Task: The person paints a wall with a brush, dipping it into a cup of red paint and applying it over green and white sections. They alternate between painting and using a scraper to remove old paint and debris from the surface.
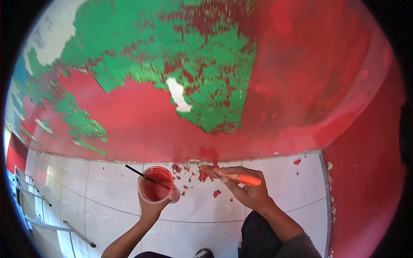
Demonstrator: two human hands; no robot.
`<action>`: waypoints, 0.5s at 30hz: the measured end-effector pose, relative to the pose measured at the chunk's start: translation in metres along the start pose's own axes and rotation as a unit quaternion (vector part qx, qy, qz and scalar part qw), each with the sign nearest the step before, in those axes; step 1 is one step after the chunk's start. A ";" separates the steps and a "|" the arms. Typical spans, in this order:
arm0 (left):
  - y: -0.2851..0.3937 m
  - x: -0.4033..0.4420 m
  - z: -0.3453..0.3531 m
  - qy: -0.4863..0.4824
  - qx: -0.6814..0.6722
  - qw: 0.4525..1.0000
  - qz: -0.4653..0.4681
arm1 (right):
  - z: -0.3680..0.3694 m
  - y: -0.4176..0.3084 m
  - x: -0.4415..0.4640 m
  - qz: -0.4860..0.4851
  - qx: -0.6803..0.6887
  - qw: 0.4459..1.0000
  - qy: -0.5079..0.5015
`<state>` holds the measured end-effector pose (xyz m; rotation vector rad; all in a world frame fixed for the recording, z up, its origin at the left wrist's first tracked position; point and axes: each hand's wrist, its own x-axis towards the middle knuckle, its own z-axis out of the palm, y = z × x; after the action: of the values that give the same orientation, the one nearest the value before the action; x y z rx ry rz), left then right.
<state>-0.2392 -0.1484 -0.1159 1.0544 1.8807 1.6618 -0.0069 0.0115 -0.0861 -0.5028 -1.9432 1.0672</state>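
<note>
My left hand [151, 210] is wrapped round a clear plastic cup [143, 191] with red liquid that looks like paint inside. A thin black stick [137, 170] leans in the cup, its upper end sticking out past the rim. My right hand [254, 192] grips the orange handle of a scraper [247, 178]. Its blade points left, low over the floor beside the foot of the wall. Whether the blade touches anything, I cannot tell. Red paint flakes [217, 194] lie scattered on the floor between my hands.
Ahead stands a red wall [129, 107] with peeled patches showing green paint [215, 64] and white spots. Another red wall [370, 180] closes off the right side. White tiles [202, 236] cover the floor. A metal ladder [47, 224] lies or stands at the left edge.
</note>
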 end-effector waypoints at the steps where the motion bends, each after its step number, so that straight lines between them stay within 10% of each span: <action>1: 0.015 0.003 0.002 -0.006 -0.007 1.000 0.011 | -0.003 0.006 0.002 0.024 0.017 0.999 0.014; 8: 0.066 -0.007 0.036 -0.057 -0.090 0.994 -0.004 | -0.061 -0.018 -0.013 0.240 0.265 0.918 0.170; 15: 0.050 -0.025 0.080 -0.060 -0.111 0.991 0.037 | -0.104 -0.090 -0.016 0.210 0.354 0.892 0.188</action>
<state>-0.1514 -0.1151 -0.0876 1.1158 1.5575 1.7591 0.0922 0.0021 0.0102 -0.6585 -1.0152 1.7028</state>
